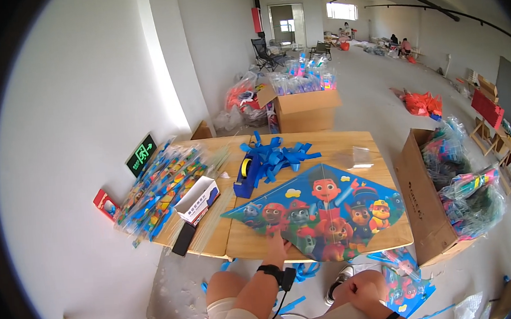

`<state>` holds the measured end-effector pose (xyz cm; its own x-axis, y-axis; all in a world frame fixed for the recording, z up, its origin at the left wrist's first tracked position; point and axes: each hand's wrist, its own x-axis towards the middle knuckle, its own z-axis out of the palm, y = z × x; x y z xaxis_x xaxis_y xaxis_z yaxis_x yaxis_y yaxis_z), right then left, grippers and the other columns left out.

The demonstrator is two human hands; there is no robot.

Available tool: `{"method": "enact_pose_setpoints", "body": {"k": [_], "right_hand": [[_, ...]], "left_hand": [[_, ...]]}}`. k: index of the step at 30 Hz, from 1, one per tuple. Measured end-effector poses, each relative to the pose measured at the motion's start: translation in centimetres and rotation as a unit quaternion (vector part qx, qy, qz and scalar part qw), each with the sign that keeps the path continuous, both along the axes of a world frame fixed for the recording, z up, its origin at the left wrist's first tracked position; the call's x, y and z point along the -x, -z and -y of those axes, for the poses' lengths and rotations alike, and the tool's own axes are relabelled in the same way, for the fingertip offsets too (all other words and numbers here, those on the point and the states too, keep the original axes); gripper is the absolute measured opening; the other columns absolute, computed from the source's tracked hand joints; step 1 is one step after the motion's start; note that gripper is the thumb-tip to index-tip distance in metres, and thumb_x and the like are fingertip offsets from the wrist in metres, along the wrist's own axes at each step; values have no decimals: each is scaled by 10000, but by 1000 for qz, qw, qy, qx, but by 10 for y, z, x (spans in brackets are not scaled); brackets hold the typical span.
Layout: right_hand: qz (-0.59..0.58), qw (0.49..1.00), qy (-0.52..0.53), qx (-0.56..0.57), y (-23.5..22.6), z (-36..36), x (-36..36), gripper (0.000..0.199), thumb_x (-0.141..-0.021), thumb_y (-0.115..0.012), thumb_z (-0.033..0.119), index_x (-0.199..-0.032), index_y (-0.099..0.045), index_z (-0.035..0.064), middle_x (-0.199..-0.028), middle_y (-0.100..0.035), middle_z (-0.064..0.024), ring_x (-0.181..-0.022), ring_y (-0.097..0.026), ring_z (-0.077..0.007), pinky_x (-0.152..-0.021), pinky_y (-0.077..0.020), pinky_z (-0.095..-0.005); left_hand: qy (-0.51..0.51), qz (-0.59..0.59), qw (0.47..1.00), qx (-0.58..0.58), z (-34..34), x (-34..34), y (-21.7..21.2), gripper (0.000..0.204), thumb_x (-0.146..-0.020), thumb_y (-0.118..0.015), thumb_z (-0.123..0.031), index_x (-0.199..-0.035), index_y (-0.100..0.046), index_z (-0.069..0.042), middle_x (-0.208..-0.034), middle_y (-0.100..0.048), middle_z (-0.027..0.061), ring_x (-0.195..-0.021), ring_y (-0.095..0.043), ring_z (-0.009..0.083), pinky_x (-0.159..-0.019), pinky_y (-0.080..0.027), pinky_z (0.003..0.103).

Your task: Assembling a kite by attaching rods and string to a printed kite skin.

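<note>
- a big blue diamond-shaped plastic kite with cartoon puppies (321, 214) lies flat on the light wooden table (325, 145).
- the left hand (276, 241) is flat and open, fingers pressing on the kite's near left edge. it grips nothing.
- the right hand (359, 291) sits low by the knee, off the table and apart from the kite. it looks curled, but i cannot tell if it holds anything.
- a pile of blue ribbon strips (279, 155) lies behind the kite, just beside a blue tape holder (246, 175).
- 1 small white box (197, 200) sits to the left, near bundles of wrapped kites (157, 190).
- a brown cardboard box (421, 198) stands right of the table.
</note>
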<state>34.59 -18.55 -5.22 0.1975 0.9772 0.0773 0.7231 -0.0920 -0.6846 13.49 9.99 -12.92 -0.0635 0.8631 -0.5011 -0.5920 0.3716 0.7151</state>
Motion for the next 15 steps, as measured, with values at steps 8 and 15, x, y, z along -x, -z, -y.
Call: {"method": "enact_pose_setpoints", "body": {"k": [8,15], "right_hand": [[41,998,31,-24,-29,-4,12,135,-755,-718,171,-754,-617,82,-717,-629,-90,-673,-620,-259,-620,-480,-394],[34,998,45,6,-4,-10,6,181,-801,-701,239,-759,-587,105,-639,-623,-108,-592,-628,-329,-552,-488,-445]], "left_hand": [[-33,-129,990,-43,-44,95,-1,235,-1003,-549,-157,-1184,-548,-7,-1093,-615,111,-897,-657,230,-696,-620,348],[-15,-171,982,-77,-25,114,-18,225,-1021,-518,-127,-1227,-552,-45,-1089,-625,81,-934,-658,213,-758,-617,380]]}}
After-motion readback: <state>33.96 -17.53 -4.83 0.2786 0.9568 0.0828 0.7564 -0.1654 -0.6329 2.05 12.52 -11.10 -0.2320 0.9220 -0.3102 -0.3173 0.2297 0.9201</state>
